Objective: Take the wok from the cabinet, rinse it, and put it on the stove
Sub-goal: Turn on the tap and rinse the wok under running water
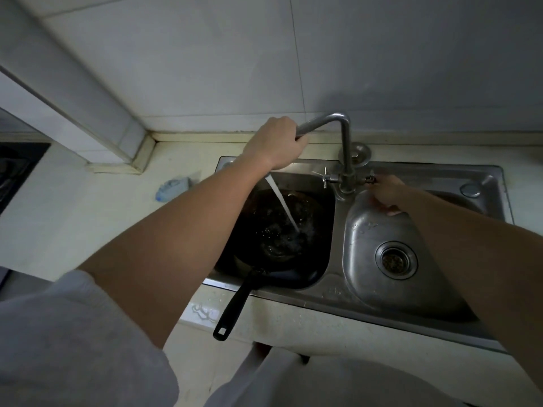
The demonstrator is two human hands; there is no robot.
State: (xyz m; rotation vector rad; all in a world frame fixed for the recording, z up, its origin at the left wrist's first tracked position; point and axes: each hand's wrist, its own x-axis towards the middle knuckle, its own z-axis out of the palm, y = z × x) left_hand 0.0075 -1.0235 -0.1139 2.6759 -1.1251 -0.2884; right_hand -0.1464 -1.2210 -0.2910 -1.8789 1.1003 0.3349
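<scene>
The black wok (pixel 282 239) lies in the left basin of the steel sink (pixel 338 292). Its long black handle (pixel 232 306) sticks out over the front counter edge, untouched. A stream of water (pixel 283 205) falls from the faucet spout into the wok's bowl. My left hand (pixel 276 142) is wrapped around the faucet spout (pixel 323 120) above the left basin. My right hand (pixel 388 195) pinches the right tap valve (pixel 369 179) at the faucet base.
The right basin (pixel 367 227) holds only its drain strainer (pixel 396 259). A blue and white cloth (pixel 173 188) lies on the counter left of the sink. The dark stove (pixel 17 171) shows at the far left edge. A tiled wall rises behind.
</scene>
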